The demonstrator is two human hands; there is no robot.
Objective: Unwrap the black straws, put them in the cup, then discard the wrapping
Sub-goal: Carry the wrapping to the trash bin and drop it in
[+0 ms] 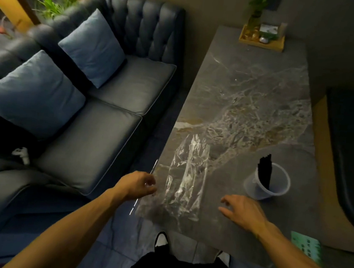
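A bundle of black straws stands upright in a clear plastic cup on the right side of the marble table. The crumpled clear plastic wrapping lies flat near the table's left front edge. My left hand hovers at that edge, just left of the wrapping, fingers loosely curled and holding nothing. My right hand hovers over the table to the right of the wrapping and below the cup, fingers spread, palm down, empty.
A dark blue sofa with two blue cushions stands left of the table. A wooden tray with a plant sits at the table's far end. A green card lies at the near right corner. My shoes show below.
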